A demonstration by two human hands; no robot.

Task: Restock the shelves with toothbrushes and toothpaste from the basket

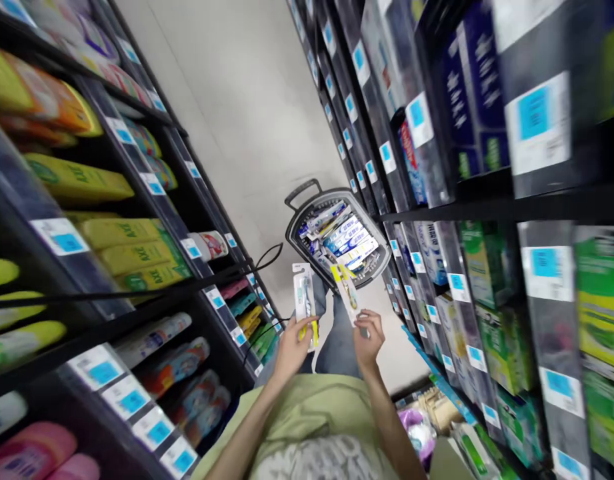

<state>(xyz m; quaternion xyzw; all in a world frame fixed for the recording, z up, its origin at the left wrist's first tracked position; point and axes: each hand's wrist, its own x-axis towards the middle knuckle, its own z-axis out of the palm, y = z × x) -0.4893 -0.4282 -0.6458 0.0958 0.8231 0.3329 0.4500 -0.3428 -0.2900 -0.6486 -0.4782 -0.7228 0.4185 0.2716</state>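
Note:
My left hand [293,345] is closed around the lower end of a packaged toothbrush [303,293] on a white card, held upright. Some yellow shows by my fingers at its bottom; whether it belongs to a second pack I cannot tell. My right hand [369,337] pinches the bottom end of another toothbrush pack [345,288], white with a yellow top, tilted to the left. Just beyond both packs, a grey shopping basket [293,235] stands on the floor, filled with blue-and-white toothpaste-like boxes [347,233] and slim packages.
Shelves with yellow packs [141,253] and bottles [154,337] line the left side. On the right, shelves hold boxed goods [489,267] behind price tags [537,123]. A black cable [269,257] sticks out from the left shelf. Assorted goods [437,413] lie low at right.

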